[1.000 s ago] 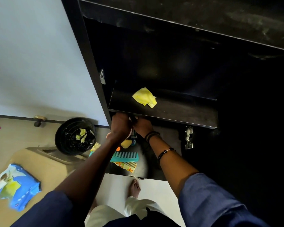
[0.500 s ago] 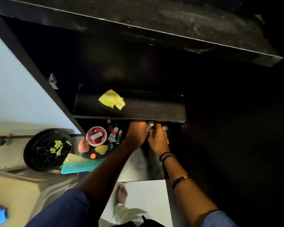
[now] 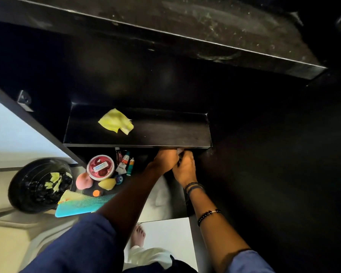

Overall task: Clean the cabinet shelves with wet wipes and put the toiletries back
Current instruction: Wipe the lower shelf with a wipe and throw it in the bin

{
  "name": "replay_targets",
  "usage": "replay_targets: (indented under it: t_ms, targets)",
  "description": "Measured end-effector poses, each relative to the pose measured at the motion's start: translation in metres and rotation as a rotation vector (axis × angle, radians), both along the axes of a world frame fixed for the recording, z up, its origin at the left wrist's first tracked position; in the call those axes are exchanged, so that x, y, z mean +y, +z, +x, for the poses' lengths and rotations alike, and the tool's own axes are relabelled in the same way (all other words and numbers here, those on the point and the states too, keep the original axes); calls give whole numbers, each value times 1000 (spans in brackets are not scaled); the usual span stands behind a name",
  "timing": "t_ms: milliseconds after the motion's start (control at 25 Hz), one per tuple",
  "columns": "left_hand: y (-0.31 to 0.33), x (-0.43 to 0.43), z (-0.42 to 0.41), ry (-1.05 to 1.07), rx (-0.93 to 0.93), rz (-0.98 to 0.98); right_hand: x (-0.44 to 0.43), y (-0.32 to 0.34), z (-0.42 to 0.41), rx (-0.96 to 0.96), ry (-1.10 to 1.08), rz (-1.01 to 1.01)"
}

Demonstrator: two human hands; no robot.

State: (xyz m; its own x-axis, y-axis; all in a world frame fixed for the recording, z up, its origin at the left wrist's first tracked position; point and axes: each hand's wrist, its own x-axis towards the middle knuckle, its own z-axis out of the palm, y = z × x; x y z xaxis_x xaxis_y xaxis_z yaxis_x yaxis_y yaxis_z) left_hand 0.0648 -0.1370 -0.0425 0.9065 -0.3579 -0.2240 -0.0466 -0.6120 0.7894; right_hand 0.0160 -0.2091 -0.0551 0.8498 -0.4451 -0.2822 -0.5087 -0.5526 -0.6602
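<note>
A crumpled yellow wipe (image 3: 115, 121) lies on the black middle shelf (image 3: 165, 134) of the dark cabinet. My left hand (image 3: 165, 160) and my right hand (image 3: 185, 168) meet just under that shelf's front edge, near its right end. Their fingers curl together round a small pale item (image 3: 179, 151), which is too hidden to identify. On the lower shelf to the left sit a red round jar (image 3: 100, 167), small tubes (image 3: 124, 160), a pink sponge (image 3: 83, 180), a yellow sponge (image 3: 106, 183) and a teal comb (image 3: 83, 203).
A black bin (image 3: 22, 186) holding used yellow wipes stands on the floor at the left. The cabinet's top panel (image 3: 205, 30) juts out overhead. The cabinet's right side is dark. My bare foot (image 3: 138, 235) is on a white floor area below.
Both hands have moved right along the underside of the middle shelf, from beside the toiletries to its right end. The view has swung right, and the blue wipe pack has left the frame.
</note>
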Motion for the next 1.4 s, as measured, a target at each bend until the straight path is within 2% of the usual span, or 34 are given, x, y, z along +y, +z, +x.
replay_targets:
  t_ms: [480, 720, 880, 960, 1280, 1400]
  targets:
    - [-1, 7, -6, 61, 85, 8, -1, -5, -10, -114, 63, -64]
    - [13, 41, -35, 84, 4, 33, 25, -3, -37, -248, 22, -104]
    - [14, 97, -69, 59, -71, 44, 64, -5, -61, -315, 51, 75]
    - [16, 127, -85, 106, -100, 82, 85, -5, -67, -268, 107, 147]
    - [11, 211, -117, 327, -274, 234, 153, -7, -18, 20, 449, 151]
    - [-1, 230, -118, 369, -191, 293, 169, -18, 6, 96, 539, 70]
